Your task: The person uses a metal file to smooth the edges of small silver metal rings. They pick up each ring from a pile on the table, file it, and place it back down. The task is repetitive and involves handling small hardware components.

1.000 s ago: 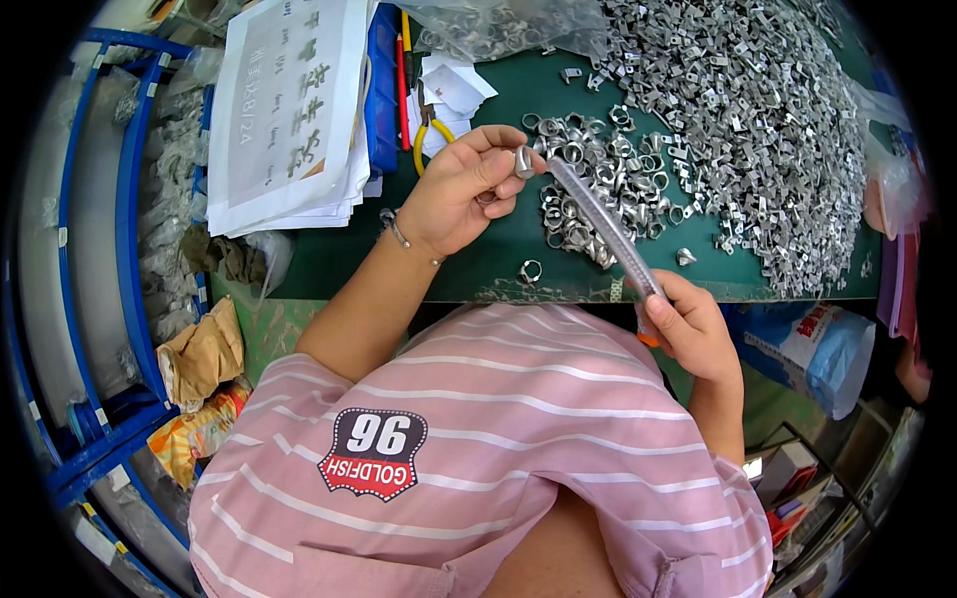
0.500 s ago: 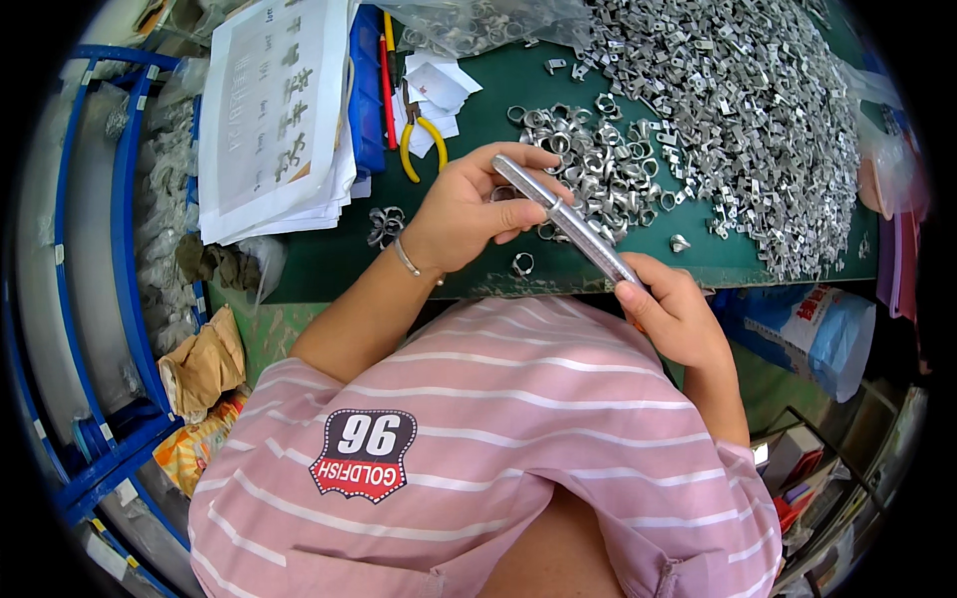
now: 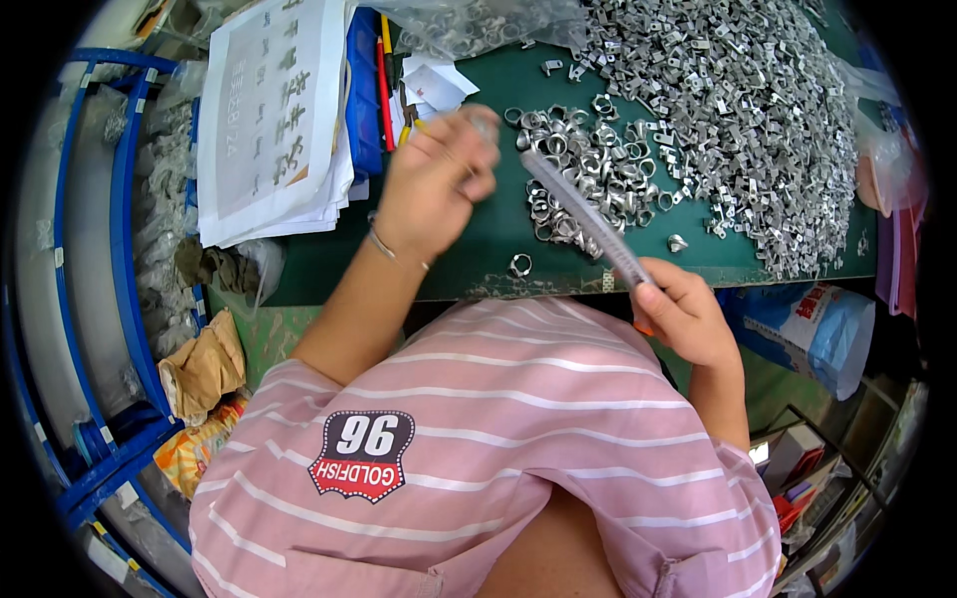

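My right hand (image 3: 688, 311) grips the thick end of a grey metal ring mandrel (image 3: 583, 212), which points up and left over the table's near edge. No ring shows around the mandrel. My left hand (image 3: 429, 179) is raised to the left of it, apart from it and smeared by motion. Its fingers are curled, with a blurred silvery ring (image 3: 484, 127) at the fingertips. Beyond the mandrel lies a heap of silver rings (image 3: 598, 149). One loose ring (image 3: 520, 265) rests near the table edge.
A large mound of small metal pieces (image 3: 748, 120) covers the right of the green table (image 3: 459, 284). Papers (image 3: 264, 130), a blue tray (image 3: 365, 110), a red pen (image 3: 385, 95) and yellow-handled pliers (image 3: 405, 130) lie at left. A blue rack (image 3: 125, 229) stands further left.
My left hand has come off the mandrel and moved up and left, carrying the ring away. The mandrel stays in my right hand, shifted slightly right. The small ring cluster at left is now covered.
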### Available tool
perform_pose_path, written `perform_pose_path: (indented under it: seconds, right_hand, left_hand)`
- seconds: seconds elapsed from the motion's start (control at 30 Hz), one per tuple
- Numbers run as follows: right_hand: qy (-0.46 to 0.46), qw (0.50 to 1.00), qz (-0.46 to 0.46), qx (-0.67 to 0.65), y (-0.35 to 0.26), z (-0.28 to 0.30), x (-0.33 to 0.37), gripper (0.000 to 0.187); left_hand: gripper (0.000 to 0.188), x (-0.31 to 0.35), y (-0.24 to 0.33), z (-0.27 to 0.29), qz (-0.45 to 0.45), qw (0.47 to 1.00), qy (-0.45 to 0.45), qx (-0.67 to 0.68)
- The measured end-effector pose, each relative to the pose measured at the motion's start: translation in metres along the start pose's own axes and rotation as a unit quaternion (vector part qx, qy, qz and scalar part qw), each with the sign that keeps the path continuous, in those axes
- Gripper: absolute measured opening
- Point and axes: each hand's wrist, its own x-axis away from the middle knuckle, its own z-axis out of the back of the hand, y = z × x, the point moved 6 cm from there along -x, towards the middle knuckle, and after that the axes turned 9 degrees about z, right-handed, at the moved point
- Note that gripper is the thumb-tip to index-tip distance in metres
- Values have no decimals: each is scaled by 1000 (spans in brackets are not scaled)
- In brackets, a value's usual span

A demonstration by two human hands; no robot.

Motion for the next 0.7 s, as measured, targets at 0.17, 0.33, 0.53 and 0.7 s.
perform_pose_path:
  seconds: [0.17,0.33,0.53,0.7]
  right_hand:
    - [99,992,8,-84,0,17,11,32]
    - [99,993,21,-65,0,14,9,32]
    - [91,994,17,-55,4,10,10,31]
    - [82,995,7,-61,6,6,7,31]
  left_hand:
    - [12,-9,7,12,44,992,50,-108]
    - [13,-13,-12,-31,-170,738,9,-653]
    - [8,-16,-12,-22,-191,768,53,-609]
    - [13,-11,-37,8,153,983,46,-85]
